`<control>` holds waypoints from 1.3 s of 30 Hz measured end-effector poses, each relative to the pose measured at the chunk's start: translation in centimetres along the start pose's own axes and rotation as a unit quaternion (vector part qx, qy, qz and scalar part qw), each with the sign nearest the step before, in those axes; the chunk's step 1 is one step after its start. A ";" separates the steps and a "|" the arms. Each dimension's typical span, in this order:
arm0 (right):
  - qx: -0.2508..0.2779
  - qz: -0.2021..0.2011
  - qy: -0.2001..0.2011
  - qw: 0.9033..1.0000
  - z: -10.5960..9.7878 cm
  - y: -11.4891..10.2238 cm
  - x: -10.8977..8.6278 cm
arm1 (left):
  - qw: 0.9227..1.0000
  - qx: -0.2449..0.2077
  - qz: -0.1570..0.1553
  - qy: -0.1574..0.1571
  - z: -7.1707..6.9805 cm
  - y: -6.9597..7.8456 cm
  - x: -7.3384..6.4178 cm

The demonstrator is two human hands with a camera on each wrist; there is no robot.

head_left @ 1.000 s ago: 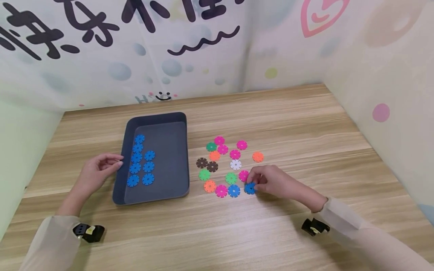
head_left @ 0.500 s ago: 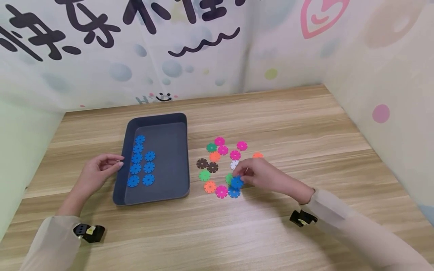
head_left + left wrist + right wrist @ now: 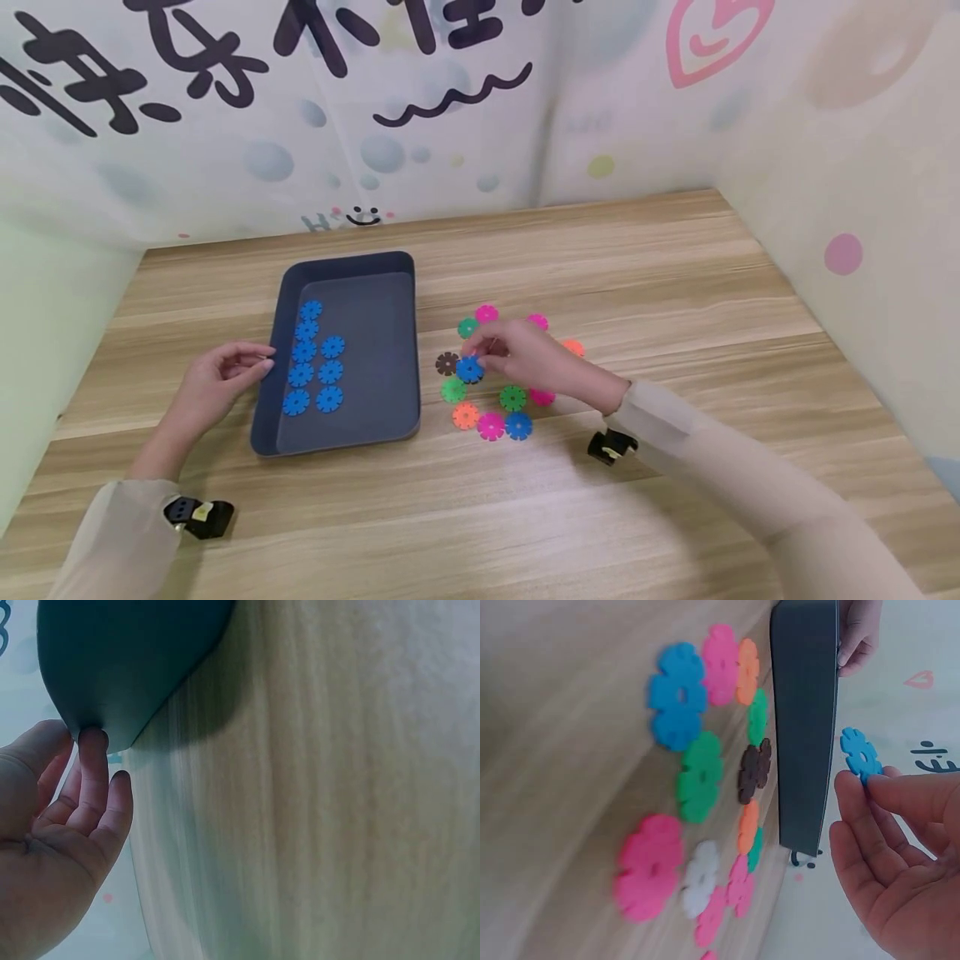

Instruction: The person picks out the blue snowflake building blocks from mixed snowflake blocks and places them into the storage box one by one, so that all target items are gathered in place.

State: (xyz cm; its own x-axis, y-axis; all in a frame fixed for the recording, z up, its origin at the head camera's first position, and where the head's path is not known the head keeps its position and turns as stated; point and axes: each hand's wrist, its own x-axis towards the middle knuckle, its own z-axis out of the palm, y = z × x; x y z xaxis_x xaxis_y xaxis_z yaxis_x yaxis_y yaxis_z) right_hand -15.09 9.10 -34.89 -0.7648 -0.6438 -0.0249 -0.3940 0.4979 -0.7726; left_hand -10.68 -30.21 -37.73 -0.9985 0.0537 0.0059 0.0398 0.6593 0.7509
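My right hand (image 3: 525,357) pinches a blue snowflake disc (image 3: 469,369) between thumb and fingertips, over the brown discs right of the tray. In the right wrist view that blue disc (image 3: 861,754) is held up at its edge, and the other fingers are bent. A dark grey rectangular tray (image 3: 378,358) lies on the table, with several blue discs (image 3: 330,372) in two columns along its left part. My left hand (image 3: 213,382) holds the tray's left rim; in the left wrist view a fingertip of this hand (image 3: 71,832) presses the outer wall.
Loose discs lie right of the tray, among them a blue one (image 3: 518,426), green (image 3: 513,398), orange (image 3: 465,416), pink (image 3: 491,427) and a white one (image 3: 700,879). The wooden table (image 3: 420,517) meets printed walls (image 3: 465,167) behind and at the sides.
My right hand has lifted the blue disc from the right end of the loose discs and carried it left toward the tray. The left hand and the tray stay put.
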 end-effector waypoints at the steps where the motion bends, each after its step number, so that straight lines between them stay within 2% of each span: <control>1: 0.000 -0.002 0.001 1.000 0.1 -0.1 0.4 | 1.000 0.000 0.000 0.001 0.0 0.0 0.0; 10: 0.002 -0.013 0.003 1.000 1.0 -2.0 4.3 | 1.000 -0.013 0.016 0.007 0.1 -0.4 0.1; 20: 0.002 -0.044 0.008 0.999 1.7 -3.7 8.2 | 1.000 -0.013 0.019 0.010 0.2 -0.4 0.0; 27: 0.000 -0.057 0.003 0.998 2.2 -5.1 10.6 | 1.000 0.000 0.008 0.010 0.2 -0.4 0.0; 34: -0.004 -0.069 0.008 0.998 3.2 -6.8 12.7 | 1.000 -0.002 0.012 0.012 0.1 -0.3 0.1; 39: 0.010 -0.068 0.017 0.997 4.2 -7.1 14.4 | 1.000 -0.002 0.011 0.011 0.1 -0.4 0.3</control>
State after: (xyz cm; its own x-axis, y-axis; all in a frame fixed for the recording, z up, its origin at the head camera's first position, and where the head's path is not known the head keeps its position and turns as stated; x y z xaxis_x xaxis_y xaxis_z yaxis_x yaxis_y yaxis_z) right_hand -21.17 -6.14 -32.39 -0.7217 -0.6847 0.1020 -0.4856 0.3957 -0.7795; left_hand -10.95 -30.42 -38.08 -0.9980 0.0515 0.0374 0.0620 0.6544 0.7536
